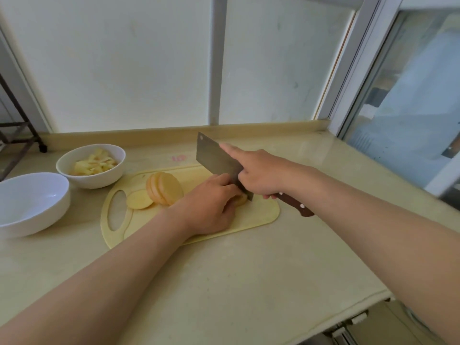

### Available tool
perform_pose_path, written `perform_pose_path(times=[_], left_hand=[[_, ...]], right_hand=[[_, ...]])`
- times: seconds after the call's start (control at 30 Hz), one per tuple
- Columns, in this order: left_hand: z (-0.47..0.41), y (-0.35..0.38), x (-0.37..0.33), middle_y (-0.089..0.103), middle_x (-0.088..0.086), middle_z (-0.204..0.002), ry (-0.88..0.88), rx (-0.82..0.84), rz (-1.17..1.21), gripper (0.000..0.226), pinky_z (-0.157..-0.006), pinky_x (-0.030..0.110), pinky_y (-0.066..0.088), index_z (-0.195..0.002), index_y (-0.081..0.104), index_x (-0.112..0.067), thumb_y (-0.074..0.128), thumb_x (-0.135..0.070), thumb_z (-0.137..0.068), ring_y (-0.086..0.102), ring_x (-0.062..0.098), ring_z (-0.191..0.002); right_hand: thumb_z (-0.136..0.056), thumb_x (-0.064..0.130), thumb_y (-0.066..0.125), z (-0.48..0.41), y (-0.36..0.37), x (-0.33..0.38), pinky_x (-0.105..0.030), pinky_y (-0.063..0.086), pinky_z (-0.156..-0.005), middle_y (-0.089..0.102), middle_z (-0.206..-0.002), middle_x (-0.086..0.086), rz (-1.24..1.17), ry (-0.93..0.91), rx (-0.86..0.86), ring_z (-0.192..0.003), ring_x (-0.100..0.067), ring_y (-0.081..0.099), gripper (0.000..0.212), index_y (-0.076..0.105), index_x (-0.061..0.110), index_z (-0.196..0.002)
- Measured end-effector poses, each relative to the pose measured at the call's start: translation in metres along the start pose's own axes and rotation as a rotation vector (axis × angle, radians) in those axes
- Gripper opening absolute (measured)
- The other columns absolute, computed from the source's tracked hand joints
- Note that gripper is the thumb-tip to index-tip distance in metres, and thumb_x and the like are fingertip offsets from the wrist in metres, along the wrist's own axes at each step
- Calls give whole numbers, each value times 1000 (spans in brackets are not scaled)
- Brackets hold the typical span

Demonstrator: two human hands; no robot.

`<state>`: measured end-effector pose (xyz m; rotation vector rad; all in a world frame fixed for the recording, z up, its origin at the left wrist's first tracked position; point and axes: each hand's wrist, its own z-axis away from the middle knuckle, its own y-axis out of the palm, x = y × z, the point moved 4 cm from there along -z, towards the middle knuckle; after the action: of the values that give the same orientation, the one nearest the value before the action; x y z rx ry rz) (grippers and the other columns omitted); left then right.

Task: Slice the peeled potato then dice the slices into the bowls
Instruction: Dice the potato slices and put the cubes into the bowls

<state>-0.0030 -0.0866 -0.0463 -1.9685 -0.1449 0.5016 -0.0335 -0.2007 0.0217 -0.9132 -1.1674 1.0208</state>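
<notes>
Gripping the cleaver [216, 158], right hand [258, 173] cuts a potato piece [242, 199] — left hand [211, 205] holds it, fingers curled.

The potato slices [164, 188] lay on the board [261, 215]. Left of it sat the far bowl [99, 180], pieces [95, 163] inside, behind the near bowl [49, 210].

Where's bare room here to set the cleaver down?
Free: beige counter in front of the pale yellow cutting board, and right of it toward the window. Crowded: board's left, with round potato slices, the filled white bowl and empty white bowl.
</notes>
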Motion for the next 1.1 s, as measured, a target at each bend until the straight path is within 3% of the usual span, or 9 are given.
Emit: perform_pose_path(times=[0.13,0.3,0.5,0.73,0.93,1.1], left_hand=[[4,-3,3,58,5,-83,-27,-58,-10,23,-72,38,49,-84,70,-8,52,-22,-87,53,22,-77],[4,-2,5,60,5,-88,-14,-87,-2,21,-74,36,50,-86,71,-8,55,-21,-88,56,23,-81],[4,-3,2,60,5,-89,9,-97,12,19,-76,34,49,-89,71,-8,56,-20,-88,55,23,-81],[3,-4,2,60,5,-92,3,-79,6,23,-78,37,50,-94,71,-9,54,-22,-89,56,24,-83],[4,-4,2,60,5,-94,6,-80,-13,20,-79,38,49,-95,71,-10,55,-21,-90,55,24,-84],[4,-2,2,60,5,-92,21,-99,-11,18,-76,38,49,-94,71,-10,57,-19,-89,54,24,-81]], right_hand=[[-95,8,32,5,-11,-5,-32,59,-51,52,-129,-3,-23,16,-58,-56,-22,66,85,5,57,-159],[-96,9,32,15,-19,-11,-34,59,-49,54,-105,3,-29,35,-61,-52,-22,63,84,8,62,-156],[-95,9,31,21,-12,-4,-44,62,-54,57,-117,-2,-3,9,-10,-53,-24,64,86,6,66,-154],[-97,8,31,27,-10,-2,-40,61,-55,54,-86,5,-2,13,7,-54,-25,62,87,3,71,-149],[-100,10,31,35,-8,-3,-44,61,-56,64,-85,-10,62,14,51,-57,-28,62,83,-1,65,-154],[-101,12,32,31,-5,-3,-45,62,-54,64,-89,-10,69,35,71,-59,-32,68,81,-1,63,-155]])
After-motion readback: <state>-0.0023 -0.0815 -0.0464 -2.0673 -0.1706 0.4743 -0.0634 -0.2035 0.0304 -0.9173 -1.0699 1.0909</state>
